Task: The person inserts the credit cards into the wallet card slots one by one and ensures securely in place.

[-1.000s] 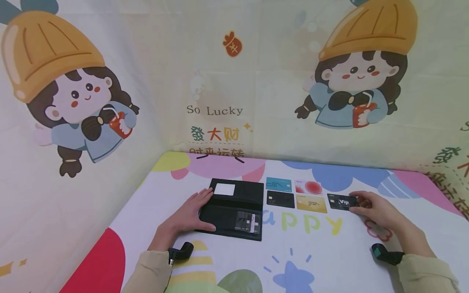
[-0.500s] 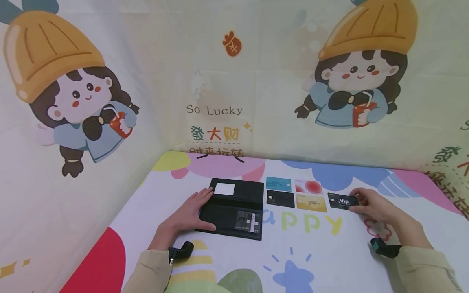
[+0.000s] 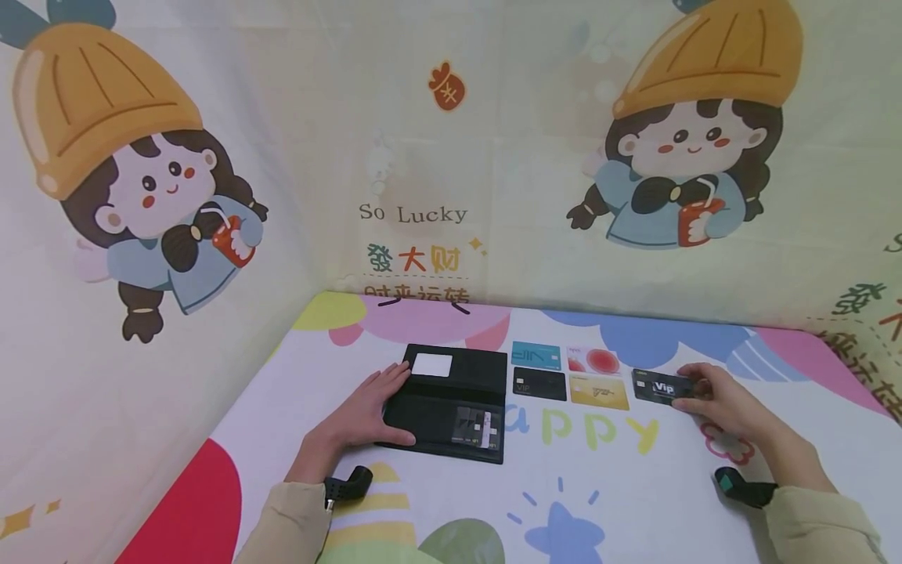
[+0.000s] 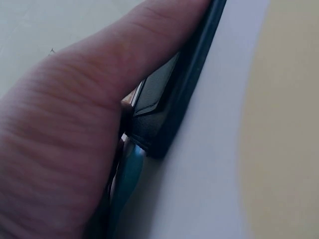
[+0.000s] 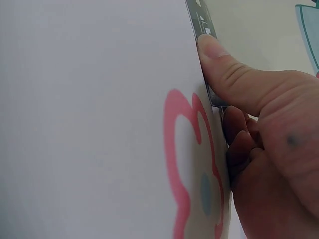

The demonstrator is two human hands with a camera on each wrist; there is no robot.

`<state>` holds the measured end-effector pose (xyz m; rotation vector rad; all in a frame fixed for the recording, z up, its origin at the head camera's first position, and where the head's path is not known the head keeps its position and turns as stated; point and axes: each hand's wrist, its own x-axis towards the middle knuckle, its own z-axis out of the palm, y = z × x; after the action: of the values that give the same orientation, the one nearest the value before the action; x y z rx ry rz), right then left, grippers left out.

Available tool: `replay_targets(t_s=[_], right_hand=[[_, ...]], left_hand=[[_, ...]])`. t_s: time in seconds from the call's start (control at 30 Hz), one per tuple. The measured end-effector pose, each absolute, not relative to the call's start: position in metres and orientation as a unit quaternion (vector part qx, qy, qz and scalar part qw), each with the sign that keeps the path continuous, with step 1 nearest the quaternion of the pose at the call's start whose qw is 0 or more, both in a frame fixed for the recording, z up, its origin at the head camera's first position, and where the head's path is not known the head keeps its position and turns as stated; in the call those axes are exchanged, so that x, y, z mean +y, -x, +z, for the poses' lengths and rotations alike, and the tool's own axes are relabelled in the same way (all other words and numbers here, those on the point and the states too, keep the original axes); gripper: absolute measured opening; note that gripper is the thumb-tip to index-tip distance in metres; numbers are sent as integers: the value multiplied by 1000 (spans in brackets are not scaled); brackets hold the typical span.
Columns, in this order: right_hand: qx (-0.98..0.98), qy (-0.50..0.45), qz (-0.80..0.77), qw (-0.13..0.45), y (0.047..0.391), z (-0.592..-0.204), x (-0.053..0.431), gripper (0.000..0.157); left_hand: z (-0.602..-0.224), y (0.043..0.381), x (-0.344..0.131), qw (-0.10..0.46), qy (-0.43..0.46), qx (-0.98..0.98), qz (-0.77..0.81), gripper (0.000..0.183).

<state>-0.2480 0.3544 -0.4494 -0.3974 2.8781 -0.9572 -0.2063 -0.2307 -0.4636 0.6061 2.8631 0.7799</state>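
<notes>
A black card holder (image 3: 444, 403) lies unfolded on the table, a white card (image 3: 432, 364) in its upper half and several dark and clear cards (image 3: 475, 427) in its lower half. My left hand (image 3: 362, 411) rests on its left side, fingers spread, thumb along the near edge. In the left wrist view that thumb (image 4: 144, 37) lies over the holder's edge. My right hand (image 3: 726, 403) pinches the right end of a black Vip card (image 3: 655, 386), thumb at the near edge and forefinger at the far edge. The right wrist view has the thumb (image 5: 214, 55) against the card.
Between the holder and the Vip card lie a teal card (image 3: 535, 356), a pink-red card (image 3: 593, 360), a black card (image 3: 539, 384) and a gold card (image 3: 599, 392) in two rows. The printed tablecloth (image 3: 465, 501) meets a cartoon-patterned backdrop (image 3: 521, 196) behind and at left.
The Vip card has shifted very slightly to the right and turned a little with my right hand. My left hand and the card holder stay in place.
</notes>
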Motion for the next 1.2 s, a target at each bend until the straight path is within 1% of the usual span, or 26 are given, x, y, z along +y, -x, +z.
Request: replay_targets(t_s=[0.17, 0.5, 0.7, 0.97, 1.2], right_hand=[[940, 125, -314, 36, 246, -448, 353, 59], [939, 97, -329, 30, 238, -453, 353, 64], [944, 82, -317, 36, 235, -450, 351, 72], [934, 87, -341, 58, 229, -446, 352, 75], [938, 84, -334, 50, 226, -449, 356, 79]], left_hand=[[-464, 206, -231, 59, -197, 945, 256, 119], [-465, 207, -231, 53, -206, 941, 263, 117], [-465, 207, -231, 56, -202, 942, 263, 118], [-465, 206, -230, 57, -201, 942, 264, 118], [-465, 207, -231, 52, -207, 941, 263, 119]])
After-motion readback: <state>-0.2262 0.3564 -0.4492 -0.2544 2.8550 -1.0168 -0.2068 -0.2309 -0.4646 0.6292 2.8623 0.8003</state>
